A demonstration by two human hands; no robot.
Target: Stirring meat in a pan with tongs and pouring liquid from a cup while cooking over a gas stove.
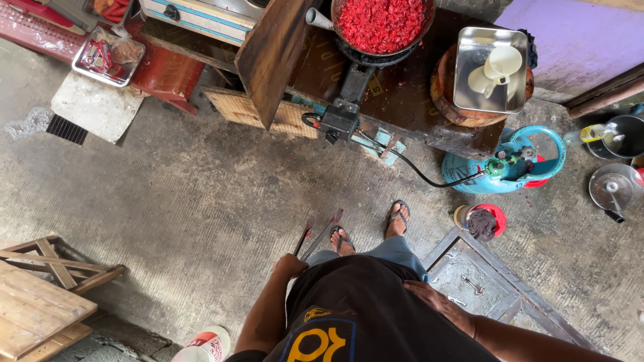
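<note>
Tongs (316, 236), long metal pair with reddish tips: gripped in the left hand (290, 266), fingers closed around the handle end, tips slanting forward and away over bare concrete toward the person's sandalled feet.

Right hand (433, 299): flat on the hip of the dark shirt, fingers spread, holding nothing. The two hands sit well apart, the torso between them.

Pan (382, 27) of chopped red pieces: far ahead of both hands, on a burner at the near edge of a dark wooden stand.

Gas cylinder (503, 169), blue: ahead and to the right of the right hand, its black hose running to the burner.

Metal frame (500, 281): on the floor just beside the right hand's outer side.

Wooden pallet (40, 302): well out past the left hand.

Open floor: wide grey concrete stretch ahead of the left hand, reaching the stand's edge.
</note>
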